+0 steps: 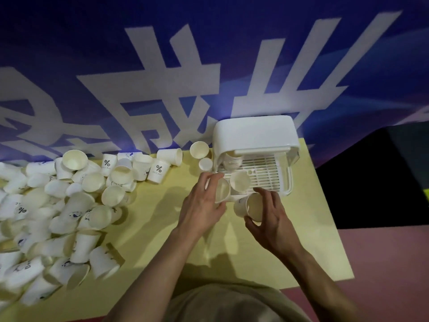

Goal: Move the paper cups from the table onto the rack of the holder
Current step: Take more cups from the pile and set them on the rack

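- Nearest the person, the right hand (267, 219) curls thumb and fingers round the rim of a paper cup (249, 206) that is tipped on its side, mouth toward the camera, just off the front edge of the rack (262, 170). To seat it well, this cup probably needs turning upright, or mouth-down if that is the chosen way, before it crosses the rack's lip, so the base lands flat on the slats.
- Just beyond, the left hand (204, 201) pinches a second cup (221, 190) at the rack's front-left corner, tilted and touching or nearly touching a cup already standing there (240, 181). Setting it down beside that neighbour, not onto its rim, should avoid toppling both; a light grip matters, since thin paper walls likely crush easily.
- On the rack itself, open slats remain to the right and rear, so the right hand's cup would fit best there, well apart from the left hand's work.
- Under the holder (253, 133)'s white hood, more cups (229, 159) appear stacked at the back-left, though how many cannot be told.
- Farther left on the yellow table (301, 228), a large heap of loose cups (69, 205) lies waiting, so most of the job seems undone.
- Behind everything hangs a blue banner (209, 54) with white characters.
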The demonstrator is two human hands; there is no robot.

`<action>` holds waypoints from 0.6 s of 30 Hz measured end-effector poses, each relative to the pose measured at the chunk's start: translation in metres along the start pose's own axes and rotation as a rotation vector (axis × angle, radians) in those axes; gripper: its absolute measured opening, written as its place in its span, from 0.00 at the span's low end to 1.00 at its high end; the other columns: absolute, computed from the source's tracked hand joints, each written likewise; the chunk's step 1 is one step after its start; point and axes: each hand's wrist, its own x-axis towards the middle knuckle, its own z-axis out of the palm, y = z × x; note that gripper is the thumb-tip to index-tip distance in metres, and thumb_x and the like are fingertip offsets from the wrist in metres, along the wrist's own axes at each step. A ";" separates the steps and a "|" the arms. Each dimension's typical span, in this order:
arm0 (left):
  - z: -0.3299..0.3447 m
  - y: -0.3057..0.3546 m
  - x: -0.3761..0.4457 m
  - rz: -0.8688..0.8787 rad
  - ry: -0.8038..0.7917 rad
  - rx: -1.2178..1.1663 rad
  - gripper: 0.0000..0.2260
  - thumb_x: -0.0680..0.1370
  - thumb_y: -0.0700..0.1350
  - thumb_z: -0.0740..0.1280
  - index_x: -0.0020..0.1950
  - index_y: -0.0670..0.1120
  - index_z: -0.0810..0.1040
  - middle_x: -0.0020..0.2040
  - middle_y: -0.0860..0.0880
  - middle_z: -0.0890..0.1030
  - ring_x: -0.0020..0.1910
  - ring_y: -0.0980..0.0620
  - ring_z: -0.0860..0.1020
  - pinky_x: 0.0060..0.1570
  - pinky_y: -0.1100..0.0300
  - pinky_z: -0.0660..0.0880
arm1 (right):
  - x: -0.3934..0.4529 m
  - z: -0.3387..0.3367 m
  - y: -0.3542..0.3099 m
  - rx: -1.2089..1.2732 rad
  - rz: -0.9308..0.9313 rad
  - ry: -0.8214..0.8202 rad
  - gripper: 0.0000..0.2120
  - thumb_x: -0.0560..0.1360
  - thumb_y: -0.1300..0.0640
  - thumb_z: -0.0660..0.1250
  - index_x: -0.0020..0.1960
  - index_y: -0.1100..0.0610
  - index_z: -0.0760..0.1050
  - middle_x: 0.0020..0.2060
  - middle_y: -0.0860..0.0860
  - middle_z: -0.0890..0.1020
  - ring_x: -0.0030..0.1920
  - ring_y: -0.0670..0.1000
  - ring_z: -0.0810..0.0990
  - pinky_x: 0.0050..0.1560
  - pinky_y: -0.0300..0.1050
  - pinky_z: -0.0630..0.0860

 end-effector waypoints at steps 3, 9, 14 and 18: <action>0.014 0.022 0.013 0.013 0.020 -0.018 0.32 0.73 0.48 0.75 0.73 0.53 0.65 0.69 0.53 0.65 0.51 0.49 0.80 0.39 0.60 0.75 | -0.008 -0.017 0.024 0.050 0.051 -0.006 0.34 0.72 0.57 0.77 0.74 0.50 0.66 0.63 0.50 0.70 0.56 0.54 0.77 0.48 0.50 0.82; 0.037 0.050 0.039 -0.029 0.019 -0.036 0.31 0.74 0.47 0.75 0.72 0.56 0.65 0.69 0.55 0.65 0.56 0.49 0.79 0.44 0.54 0.80 | -0.013 -0.046 0.064 0.089 0.055 -0.007 0.33 0.72 0.58 0.77 0.72 0.51 0.68 0.65 0.51 0.70 0.58 0.54 0.78 0.49 0.49 0.83; 0.058 0.058 0.054 -0.066 -0.011 0.024 0.31 0.73 0.47 0.76 0.71 0.55 0.66 0.67 0.54 0.68 0.60 0.48 0.77 0.46 0.56 0.77 | -0.009 -0.064 0.089 0.122 0.049 -0.003 0.31 0.73 0.56 0.76 0.73 0.49 0.68 0.66 0.49 0.68 0.59 0.53 0.77 0.50 0.49 0.83; 0.075 0.056 0.061 -0.098 -0.049 0.053 0.31 0.71 0.47 0.78 0.71 0.52 0.68 0.66 0.51 0.70 0.63 0.46 0.76 0.54 0.52 0.78 | -0.002 -0.072 0.104 0.119 0.059 0.005 0.31 0.74 0.54 0.75 0.73 0.47 0.67 0.67 0.47 0.68 0.60 0.52 0.77 0.47 0.49 0.83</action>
